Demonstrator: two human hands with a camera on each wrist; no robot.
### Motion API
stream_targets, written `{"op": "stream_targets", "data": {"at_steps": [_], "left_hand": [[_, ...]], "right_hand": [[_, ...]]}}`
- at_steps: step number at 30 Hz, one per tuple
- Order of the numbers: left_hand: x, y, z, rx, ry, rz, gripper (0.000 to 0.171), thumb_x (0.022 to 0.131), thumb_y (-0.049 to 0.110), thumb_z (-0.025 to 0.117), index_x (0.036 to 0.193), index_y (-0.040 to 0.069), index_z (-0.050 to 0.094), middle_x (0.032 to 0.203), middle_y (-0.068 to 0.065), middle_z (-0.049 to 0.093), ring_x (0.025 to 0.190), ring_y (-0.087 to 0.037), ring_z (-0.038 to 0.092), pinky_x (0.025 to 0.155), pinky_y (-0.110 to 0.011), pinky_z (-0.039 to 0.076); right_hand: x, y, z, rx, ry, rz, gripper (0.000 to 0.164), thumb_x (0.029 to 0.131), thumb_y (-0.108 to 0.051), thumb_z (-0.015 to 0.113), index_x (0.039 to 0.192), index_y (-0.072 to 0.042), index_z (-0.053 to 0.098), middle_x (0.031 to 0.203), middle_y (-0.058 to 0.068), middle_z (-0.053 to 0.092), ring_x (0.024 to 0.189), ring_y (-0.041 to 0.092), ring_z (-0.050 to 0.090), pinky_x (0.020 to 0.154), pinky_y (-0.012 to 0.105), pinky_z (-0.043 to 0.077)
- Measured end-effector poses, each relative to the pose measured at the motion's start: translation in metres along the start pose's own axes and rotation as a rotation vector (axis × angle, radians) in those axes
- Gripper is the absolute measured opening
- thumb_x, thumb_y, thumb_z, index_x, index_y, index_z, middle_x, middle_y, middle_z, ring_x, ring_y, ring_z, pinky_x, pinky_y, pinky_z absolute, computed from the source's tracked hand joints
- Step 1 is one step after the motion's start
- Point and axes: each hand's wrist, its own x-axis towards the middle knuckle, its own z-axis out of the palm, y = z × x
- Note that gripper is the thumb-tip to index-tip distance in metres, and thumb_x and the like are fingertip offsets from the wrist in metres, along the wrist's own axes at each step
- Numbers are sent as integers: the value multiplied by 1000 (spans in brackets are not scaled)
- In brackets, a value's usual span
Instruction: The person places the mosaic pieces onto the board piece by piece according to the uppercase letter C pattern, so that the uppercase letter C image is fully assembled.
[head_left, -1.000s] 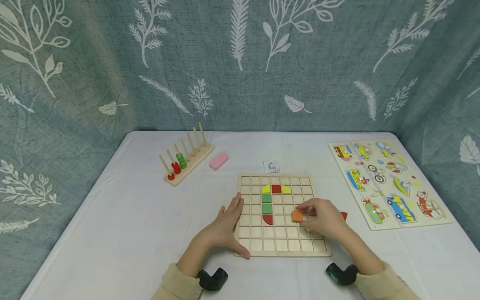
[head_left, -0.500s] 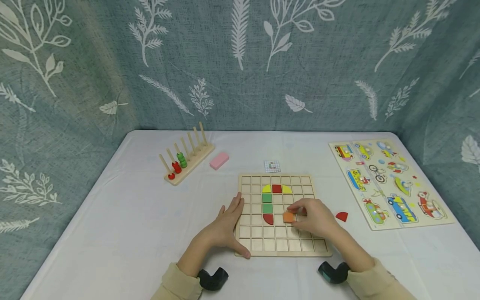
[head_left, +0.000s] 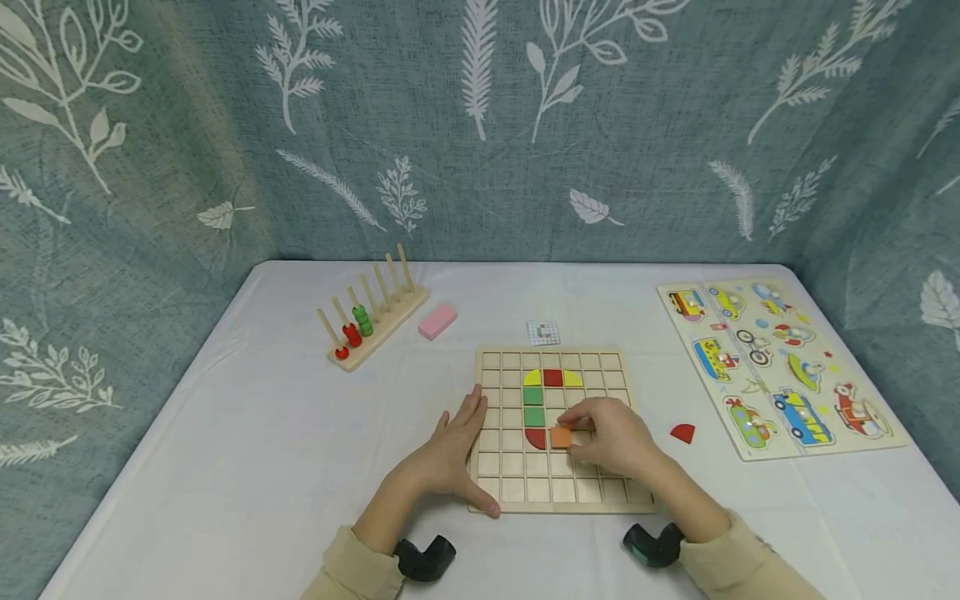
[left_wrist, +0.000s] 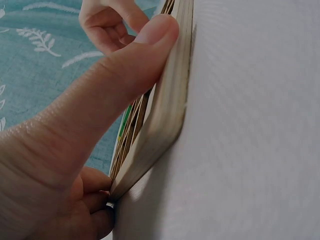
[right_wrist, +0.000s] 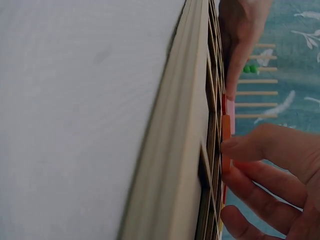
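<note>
A wooden grid board (head_left: 566,507) lies on the table with two yellow quarter-round tiles, a red square tile (head_left: 552,378), two green square tiles (head_left: 533,417) and a red quarter-round tile (head_left: 536,438) in its cells. My right hand (head_left: 611,437) pinches an orange square tile (head_left: 560,438) just right of that red quarter-round; in the right wrist view the orange tile (right_wrist: 226,135) is between thumb and fingers, close over the grid. With spread fingers, my left hand (head_left: 447,454) rests against the board's left edge, its thumb (left_wrist: 155,37) on the near edge.
Another red quarter-round tile (head_left: 682,433) lies right of the board. Behind it are a small pattern card (head_left: 543,333), a pink block (head_left: 438,322) and a peg stand (head_left: 386,332) with red and green beads. A picture puzzle board (head_left: 776,367) lies at right.
My right hand has slid left over the board with the orange tile, up beside the red quarter-round. The loose red tile at right has come into full view. My left hand stays put.
</note>
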Motion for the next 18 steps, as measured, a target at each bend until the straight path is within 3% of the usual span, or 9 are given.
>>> {"op": "stream_targets", "data": {"at_steps": [18], "left_hand": [[0, 1, 1, 10, 8, 4, 136, 44, 39, 91, 143, -7, 11, 152, -16, -2, 139, -26, 0, 109, -51, 6]], "right_hand": [[0, -3, 2, -11, -2, 21, 28, 63, -8, 81, 89, -16, 72, 83, -9, 62, 70, 12, 48, 60, 27, 40]]}}
